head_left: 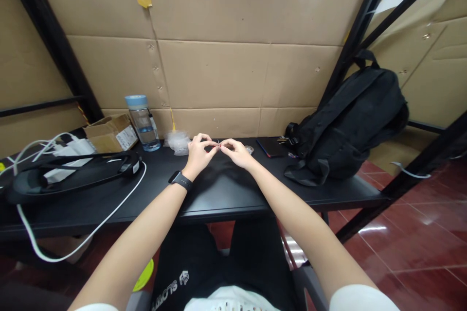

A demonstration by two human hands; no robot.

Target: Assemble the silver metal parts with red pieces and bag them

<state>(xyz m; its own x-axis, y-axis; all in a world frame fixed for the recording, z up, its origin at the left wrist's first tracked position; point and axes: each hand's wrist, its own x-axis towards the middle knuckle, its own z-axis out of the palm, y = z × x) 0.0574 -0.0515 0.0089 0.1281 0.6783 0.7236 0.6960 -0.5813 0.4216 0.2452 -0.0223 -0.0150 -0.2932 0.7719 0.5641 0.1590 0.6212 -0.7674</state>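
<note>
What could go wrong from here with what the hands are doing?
The tiny, thin item pinched between the bare left hand and bare right hand could slip and be hard to spot on the smooth black tabletop. The left hand might nudge the crumpled clear plastic beside it. The looped white cable, hanging past the front edge, might get snagged.

The table (229, 192) is smooth, with a soft sheen toward its front edge. Matt, creased cardboard (211, 73) lines its back edge. By its right end, the backpack (353, 116) is matt cloth; near the back edge's left part, the bottle (147, 129) is clear and smooth. The floor tiles (426, 238) are glossy.
</note>
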